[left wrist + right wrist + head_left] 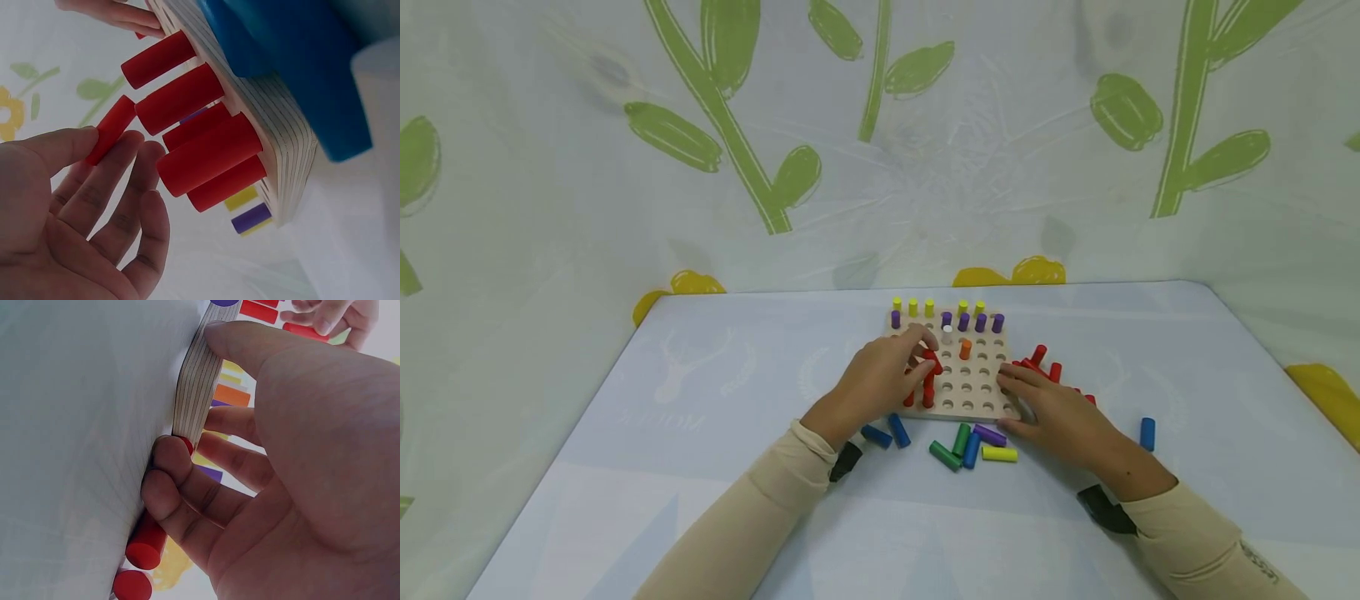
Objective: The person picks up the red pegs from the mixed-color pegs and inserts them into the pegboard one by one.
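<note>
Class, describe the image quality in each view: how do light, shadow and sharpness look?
Head view: even, diffuse light, a soft shadow beside the right sleeve; left wrist view: red pegs fairly crisp, the large blue peg at upper right softer-edged; right wrist view: table dim and grey, backdrop beyond the right hand washed out.

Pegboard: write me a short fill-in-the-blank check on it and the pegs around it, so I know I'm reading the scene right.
1. The left hand pinches a peg coloured ____.
2. On the pegboard, the visible pegs in the row farthest from the person are all ____.
3. A lone white peg and a lone ____ one stand near the board's middle.
4. The loose green pegs on the table number ____.

Missing words: red; yellow; orange; two.
</note>
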Motion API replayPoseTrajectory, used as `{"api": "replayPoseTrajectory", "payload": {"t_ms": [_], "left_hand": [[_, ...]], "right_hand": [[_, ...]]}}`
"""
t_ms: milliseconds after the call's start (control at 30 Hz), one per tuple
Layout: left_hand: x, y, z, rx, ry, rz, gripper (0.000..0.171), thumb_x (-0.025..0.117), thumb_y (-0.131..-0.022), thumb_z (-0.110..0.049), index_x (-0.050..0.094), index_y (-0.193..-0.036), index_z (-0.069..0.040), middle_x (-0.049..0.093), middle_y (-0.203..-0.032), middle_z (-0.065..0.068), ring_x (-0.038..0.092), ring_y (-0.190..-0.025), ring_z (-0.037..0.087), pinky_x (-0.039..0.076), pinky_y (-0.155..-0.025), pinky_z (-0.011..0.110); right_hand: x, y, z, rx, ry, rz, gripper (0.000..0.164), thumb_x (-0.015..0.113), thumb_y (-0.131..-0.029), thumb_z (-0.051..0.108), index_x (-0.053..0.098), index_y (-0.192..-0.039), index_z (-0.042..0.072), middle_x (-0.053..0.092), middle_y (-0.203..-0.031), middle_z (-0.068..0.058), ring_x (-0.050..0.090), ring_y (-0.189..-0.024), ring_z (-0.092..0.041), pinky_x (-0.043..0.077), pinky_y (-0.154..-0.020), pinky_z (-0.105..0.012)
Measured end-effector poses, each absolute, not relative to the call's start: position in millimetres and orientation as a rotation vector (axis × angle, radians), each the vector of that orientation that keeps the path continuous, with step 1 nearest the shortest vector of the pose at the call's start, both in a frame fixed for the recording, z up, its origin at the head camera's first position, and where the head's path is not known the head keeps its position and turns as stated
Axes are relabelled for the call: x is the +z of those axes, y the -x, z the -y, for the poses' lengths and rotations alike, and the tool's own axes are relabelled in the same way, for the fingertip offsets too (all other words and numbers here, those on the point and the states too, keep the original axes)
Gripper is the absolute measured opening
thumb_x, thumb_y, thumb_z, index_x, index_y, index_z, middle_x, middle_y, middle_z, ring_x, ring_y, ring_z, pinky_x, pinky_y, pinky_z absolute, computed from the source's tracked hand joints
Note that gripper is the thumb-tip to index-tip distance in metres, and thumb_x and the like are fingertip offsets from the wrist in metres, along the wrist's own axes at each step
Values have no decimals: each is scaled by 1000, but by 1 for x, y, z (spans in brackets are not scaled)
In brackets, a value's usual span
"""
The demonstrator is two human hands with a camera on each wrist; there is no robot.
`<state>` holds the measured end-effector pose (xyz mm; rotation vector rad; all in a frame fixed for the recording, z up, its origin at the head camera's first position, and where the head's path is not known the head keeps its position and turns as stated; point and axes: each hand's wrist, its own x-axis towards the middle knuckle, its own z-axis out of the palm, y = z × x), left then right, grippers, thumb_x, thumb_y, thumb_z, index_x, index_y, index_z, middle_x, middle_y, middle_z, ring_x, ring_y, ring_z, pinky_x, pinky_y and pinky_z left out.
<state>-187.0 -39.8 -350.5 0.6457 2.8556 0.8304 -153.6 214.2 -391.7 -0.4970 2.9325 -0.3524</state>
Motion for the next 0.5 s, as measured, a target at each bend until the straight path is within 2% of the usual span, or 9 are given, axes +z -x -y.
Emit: {"api": "replayPoseTrajectory", "payload": {"t_ms": [167, 333, 500], "left_hand": [[-352, 186, 38, 804, -675, -2852, 26, 64, -99, -25, 57, -123, -18, 74, -103, 0, 68, -88, 12, 54, -68, 19], [-356, 186, 35, 726, -717, -2877, 25, 64, -99, -25, 58, -123, -19, 75, -105, -1, 69, -91, 11, 54, -73, 21], [-361, 187, 31, 666, -759, -2903, 24, 66, -98, -26, 60, -120, -20, 76, -104, -3, 66, -84, 10, 50, -70, 21]], "right_hand": [[-392, 154, -215, -344, 501, -2925, 74, 79, -84, 40, 51, -146, 11, 45, -154, -14, 44, -140, -41, 53, -95, -53], [-391, 155, -215, -336, 499, -2922, 74, 79, -84, 40, 51, -146, 11, 45, -154, -14, 43, -141, -41, 52, -96, -54], [-392, 155, -215, -334, 506, -2936, 74, 79, -84, 40, 52, -146, 11, 46, -154, -14, 44, -140, -41, 52, -96, -53]]}}
